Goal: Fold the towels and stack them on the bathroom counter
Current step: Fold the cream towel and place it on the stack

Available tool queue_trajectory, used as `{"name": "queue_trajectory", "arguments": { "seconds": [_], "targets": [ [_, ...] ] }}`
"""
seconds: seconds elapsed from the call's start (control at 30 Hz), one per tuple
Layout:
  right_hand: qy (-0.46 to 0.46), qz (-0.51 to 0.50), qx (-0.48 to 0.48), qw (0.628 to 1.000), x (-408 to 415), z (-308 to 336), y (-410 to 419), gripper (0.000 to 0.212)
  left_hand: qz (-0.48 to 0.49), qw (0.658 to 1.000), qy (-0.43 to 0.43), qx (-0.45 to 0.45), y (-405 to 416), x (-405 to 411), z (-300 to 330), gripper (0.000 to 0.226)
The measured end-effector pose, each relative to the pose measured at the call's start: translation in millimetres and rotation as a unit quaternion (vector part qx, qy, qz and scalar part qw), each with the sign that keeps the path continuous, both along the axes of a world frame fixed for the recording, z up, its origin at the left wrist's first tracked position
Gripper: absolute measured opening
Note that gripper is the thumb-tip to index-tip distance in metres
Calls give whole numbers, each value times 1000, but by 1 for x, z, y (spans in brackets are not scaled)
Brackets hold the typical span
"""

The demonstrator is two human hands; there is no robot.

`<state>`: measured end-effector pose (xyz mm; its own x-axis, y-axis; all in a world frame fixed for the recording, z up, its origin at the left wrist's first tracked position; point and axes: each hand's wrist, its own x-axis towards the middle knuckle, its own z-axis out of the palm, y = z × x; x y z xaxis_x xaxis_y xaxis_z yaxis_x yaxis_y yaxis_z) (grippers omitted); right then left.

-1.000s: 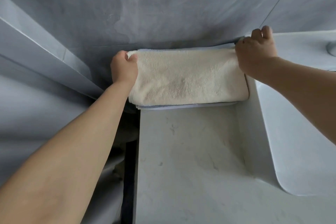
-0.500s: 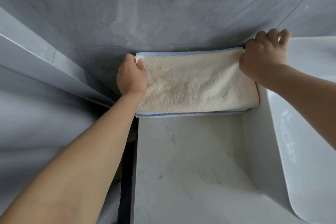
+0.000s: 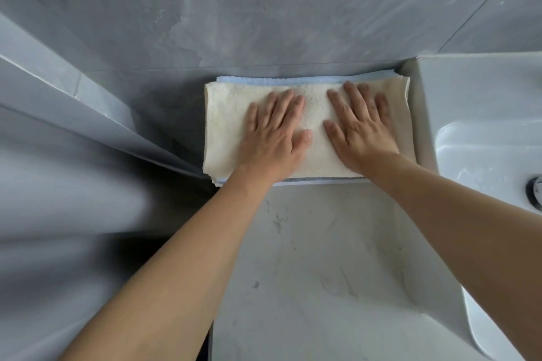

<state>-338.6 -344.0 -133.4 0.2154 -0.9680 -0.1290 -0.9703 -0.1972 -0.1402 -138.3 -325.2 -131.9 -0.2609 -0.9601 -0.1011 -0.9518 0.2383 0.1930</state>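
A folded cream towel (image 3: 225, 126) lies at the back of the white marble counter (image 3: 316, 267), against the grey wall. It rests on a folded light blue towel (image 3: 264, 79), of which only the edges show at the back and front. My left hand (image 3: 272, 135) lies flat on the cream towel's middle, palm down, fingers spread. Beside it, my right hand (image 3: 360, 129) presses flat on the towel's right half, fingers apart. Neither hand grips anything.
A white sink basin (image 3: 484, 149) with a raised rim borders the counter on the right; its drain (image 3: 535, 190) shows at the frame's edge. Grey tiled wall (image 3: 264, 9) stands behind. A grey ledge (image 3: 88, 114) and a dark gap run along the counter's left side.
Both hands let go of the cream towel's far corners and moved inward. They now lie flat, fingers spread, on top of the towel. The view has moved closer.
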Motion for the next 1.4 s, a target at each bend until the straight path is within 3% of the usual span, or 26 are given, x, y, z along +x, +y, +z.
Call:
{"name": "queue_trajectory", "arguments": {
  "seconds": [0.57,1.0,1.23,1.33,1.4],
  "targets": [
    [44,-20,-35,998,-23,-10,-7,68,80,993,-83,-13,-5,50,-5,77],
    [41,-30,-45,998,-25,-11,-6,69,104,994,-36,-3,3,78,-8,78],
    [15,-19,-28,999,-29,-16,-10,69,117,991,-45,45,-2,78,-7,78],
    [-43,-27,40,998,-30,-3,-15,71,106,988,-44,100,-14,74,5,78],
    [-102,-63,25,993,-21,11,-9,68,119,988,4,93,-12,75,14,77]
  ]
}}
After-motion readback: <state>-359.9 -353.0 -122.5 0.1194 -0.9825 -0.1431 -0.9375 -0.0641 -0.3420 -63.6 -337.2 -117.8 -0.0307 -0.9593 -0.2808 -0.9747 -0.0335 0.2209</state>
